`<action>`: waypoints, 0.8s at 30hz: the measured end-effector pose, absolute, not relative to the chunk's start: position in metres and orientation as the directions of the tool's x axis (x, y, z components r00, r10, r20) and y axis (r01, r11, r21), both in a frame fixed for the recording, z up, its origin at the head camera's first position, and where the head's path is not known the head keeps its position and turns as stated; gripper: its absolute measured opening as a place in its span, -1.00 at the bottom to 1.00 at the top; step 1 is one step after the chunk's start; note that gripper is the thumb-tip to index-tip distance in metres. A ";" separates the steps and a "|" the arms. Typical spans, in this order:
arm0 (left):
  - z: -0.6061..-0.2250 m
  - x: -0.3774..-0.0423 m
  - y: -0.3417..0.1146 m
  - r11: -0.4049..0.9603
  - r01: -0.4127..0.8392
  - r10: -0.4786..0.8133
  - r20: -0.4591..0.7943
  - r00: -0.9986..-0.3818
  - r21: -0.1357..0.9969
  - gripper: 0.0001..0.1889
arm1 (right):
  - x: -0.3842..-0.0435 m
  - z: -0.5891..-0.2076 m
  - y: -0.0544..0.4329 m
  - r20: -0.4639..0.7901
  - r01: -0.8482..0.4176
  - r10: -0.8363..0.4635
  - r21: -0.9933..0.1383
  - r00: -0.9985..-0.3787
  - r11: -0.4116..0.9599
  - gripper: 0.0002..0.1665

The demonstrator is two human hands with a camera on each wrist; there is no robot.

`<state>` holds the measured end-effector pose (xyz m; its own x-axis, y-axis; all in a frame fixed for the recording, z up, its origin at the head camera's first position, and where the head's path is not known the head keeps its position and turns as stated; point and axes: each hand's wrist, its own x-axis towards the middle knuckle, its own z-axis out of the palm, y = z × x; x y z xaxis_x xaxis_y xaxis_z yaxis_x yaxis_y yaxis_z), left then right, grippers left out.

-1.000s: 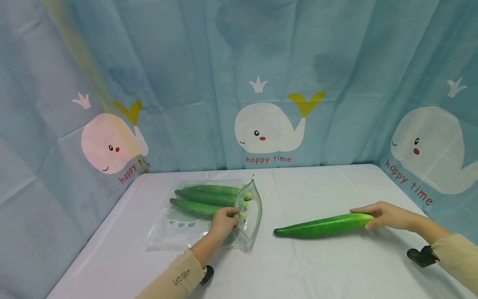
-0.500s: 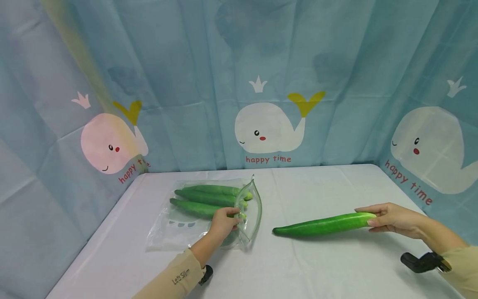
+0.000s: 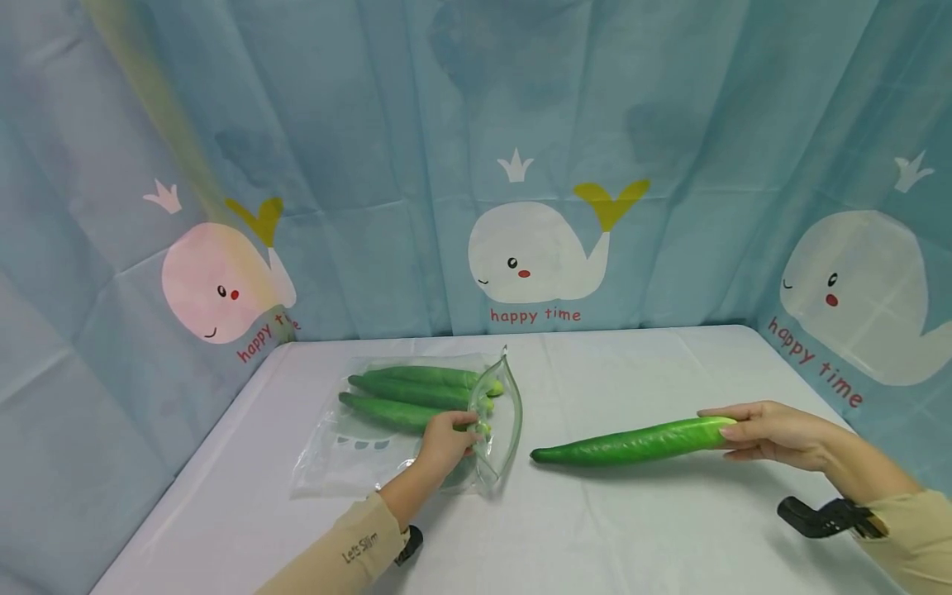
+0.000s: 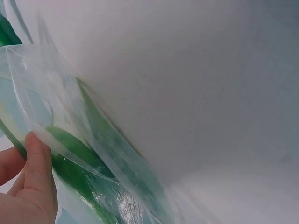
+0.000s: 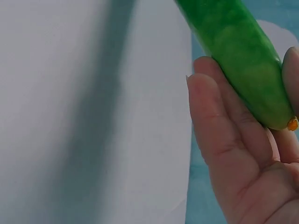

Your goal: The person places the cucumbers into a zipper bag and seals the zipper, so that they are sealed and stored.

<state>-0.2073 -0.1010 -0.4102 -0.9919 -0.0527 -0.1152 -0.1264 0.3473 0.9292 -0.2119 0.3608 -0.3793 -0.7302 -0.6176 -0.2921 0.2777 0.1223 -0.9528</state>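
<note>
My left hand [image 3: 445, 446] pinches the near rim of a clear plastic zip bag [image 3: 316, 475], whose mouth gapes toward the right. Inside the bag lie several green cucumbers [image 3: 416, 393], side by side with their pale ends at the mouth; one is partly covered by my left hand. To the right, my right hand [image 3: 781, 434] holds another long cucumber [image 3: 625, 445] by its pale end, thumb on one side and fingers on the other. Its dark tip points left at the bag's mouth, apart from it. In the right wrist view an orange blossom stub [image 5: 292, 123] shows at the held end.
A white-covered table [image 3: 595, 537] bears everything. Behind and at the sides hangs a blue curtain [image 3: 357, 124] with printed whales. A black wrist mount [image 3: 829, 518] juts out under the right forearm.
The held cucumber first shifted slightly right and up off the table, then moved left toward the bag's mouth with my right hand. My left hand and the bag have stayed in place.
</note>
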 end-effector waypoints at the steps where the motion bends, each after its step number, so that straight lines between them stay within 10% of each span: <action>1: -0.410 -0.207 -0.101 0.346 -0.130 -0.054 -0.118 -0.991 0.929 -0.66 | -0.212 -0.379 0.359 -0.286 0.277 -0.623 -0.954 -0.728 0.114 -0.56; 24: -0.401 -0.206 -0.101 0.402 -0.106 -0.035 -0.100 -0.994 0.909 -0.64 | -0.218 -0.371 0.311 -0.273 0.257 -0.594 -0.960 -0.757 0.113 -0.68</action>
<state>-0.2056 -0.1010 -0.4013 -0.9944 -0.0345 -0.1003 -0.1057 0.4024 0.9093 -0.2178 0.3113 -0.3706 -0.7571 -0.5938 -0.2725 0.2567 0.1132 -0.9598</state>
